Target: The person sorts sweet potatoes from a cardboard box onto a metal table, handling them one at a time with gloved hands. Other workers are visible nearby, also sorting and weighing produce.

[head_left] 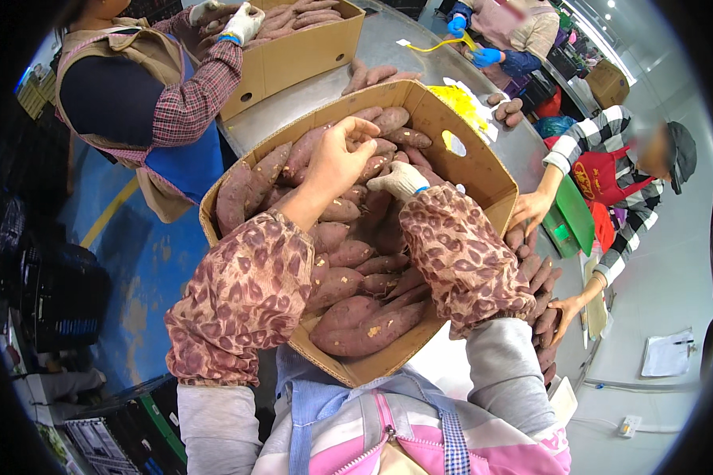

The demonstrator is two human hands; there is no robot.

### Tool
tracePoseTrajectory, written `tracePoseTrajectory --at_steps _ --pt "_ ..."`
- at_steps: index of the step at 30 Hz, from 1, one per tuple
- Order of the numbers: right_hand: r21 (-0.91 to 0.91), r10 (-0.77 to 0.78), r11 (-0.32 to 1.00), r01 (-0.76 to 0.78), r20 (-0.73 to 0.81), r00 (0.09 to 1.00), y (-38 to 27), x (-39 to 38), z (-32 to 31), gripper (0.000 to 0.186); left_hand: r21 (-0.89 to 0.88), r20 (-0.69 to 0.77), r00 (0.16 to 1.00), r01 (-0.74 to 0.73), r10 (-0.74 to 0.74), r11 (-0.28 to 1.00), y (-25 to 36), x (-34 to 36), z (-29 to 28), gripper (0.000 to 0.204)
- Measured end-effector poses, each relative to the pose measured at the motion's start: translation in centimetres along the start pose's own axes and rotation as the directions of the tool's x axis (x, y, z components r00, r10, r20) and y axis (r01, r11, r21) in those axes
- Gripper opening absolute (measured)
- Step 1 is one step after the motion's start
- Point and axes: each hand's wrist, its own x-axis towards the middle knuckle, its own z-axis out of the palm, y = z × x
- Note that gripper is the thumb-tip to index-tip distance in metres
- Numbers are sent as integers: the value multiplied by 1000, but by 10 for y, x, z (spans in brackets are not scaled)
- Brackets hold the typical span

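A cardboard box full of reddish-purple sweet potatoes stands in front of me. Over its middle is my bare left hand, its fingers bent and thumb apart, with nothing visibly held between them. In a white glove, my right hand reaches down among the sweet potatoes beside it. Its fingers are curled at a sweet potato, partly hidden under the glove. Both my forearms wear brown patterned sleeve covers.
A metal table extends behind the box. Another cardboard box stands far left, by a gloved co-worker. At right, a person in a checked shirt touches piled sweet potatoes near a green tray. Another co-worker holds yellow tape.
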Motion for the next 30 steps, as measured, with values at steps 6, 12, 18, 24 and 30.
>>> tracePoseTrajectory --at_steps 6,12,18,24,30 --pt "494 17 856 -153 268 963 -47 -10 -58 31 129 -53 998 29 -22 991 -8 -1 -11 21" --pt "895 -242 445 -33 155 958 -57 -33 -102 42 118 40 933 352 -359 929 5 -1 -8 47" --pt "959 -319 271 79 12 948 -61 -41 -106 44 -342 512 809 501 -289 795 17 -21 -2 62" --pt "492 -256 811 318 -191 948 -96 -47 -91 91 -232 195 961 241 -198 942 1 -24 12 69" --pt "597 -81 749 289 -351 933 -88 -42 -82 40 -61 179 951 267 -252 962 0 -25 10 77"
